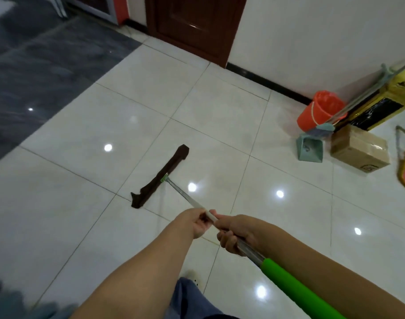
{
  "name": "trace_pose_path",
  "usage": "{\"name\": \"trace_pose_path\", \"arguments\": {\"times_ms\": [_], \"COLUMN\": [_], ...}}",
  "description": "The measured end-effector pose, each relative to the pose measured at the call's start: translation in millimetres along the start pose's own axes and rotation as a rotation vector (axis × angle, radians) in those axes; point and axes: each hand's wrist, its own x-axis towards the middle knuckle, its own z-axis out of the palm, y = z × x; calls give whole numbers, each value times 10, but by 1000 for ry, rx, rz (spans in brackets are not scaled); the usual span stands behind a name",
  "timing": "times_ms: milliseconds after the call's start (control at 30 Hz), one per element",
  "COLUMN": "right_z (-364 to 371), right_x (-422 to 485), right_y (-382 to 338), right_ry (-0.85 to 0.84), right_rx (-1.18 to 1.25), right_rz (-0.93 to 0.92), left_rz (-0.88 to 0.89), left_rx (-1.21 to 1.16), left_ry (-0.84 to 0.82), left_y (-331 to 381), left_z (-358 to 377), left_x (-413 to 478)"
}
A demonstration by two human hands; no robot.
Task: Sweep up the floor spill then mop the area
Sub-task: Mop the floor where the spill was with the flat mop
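A flat mop with a dark brown cloth head [161,177] lies pressed on the glossy white tile floor [220,116] ahead of me. Its metal shaft [185,195] runs back toward me and ends in a green grip [289,284]. My left hand [197,223] grips the shaft further forward, fingers curled round it. My right hand [236,236] grips the shaft just behind, above the green grip. A teal dustpan [309,149] stands upright at the right wall with a broom [362,95] leaning beside it.
An orange bucket [321,110] stands by the wall at right, with a cardboard box [360,150] and a gold-framed black panel [381,107] next to it. A dark wooden door [194,24] is ahead. Dark grey flooring [47,58] lies at left.
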Motion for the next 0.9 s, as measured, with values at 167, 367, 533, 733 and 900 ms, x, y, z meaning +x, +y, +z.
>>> {"name": "trace_pose_path", "arguments": {"times_ms": [167, 367, 533, 733, 900], "right_z": [681, 1491, 2039, 2250, 2083], "right_x": [247, 544, 780, 788, 802], "right_y": [-161, -253, -185, -168, -155], "right_ry": [-48, -111, -157, -201, -207], "right_rx": [-144, -310, -425, -503, -541], "right_rz": [-11, -42, -27, -2, 5], "left_rz": [85, 193, 261, 272, 274], "left_rx": [-129, -311, -459, -513, -532], "left_ry": [50, 138, 179, 203, 227], "left_y": [413, 772, 911, 928, 825], "left_z": [-597, -1368, -1900, -2171, -2083], "left_x": [-192, -376, -490, -545, -482]}}
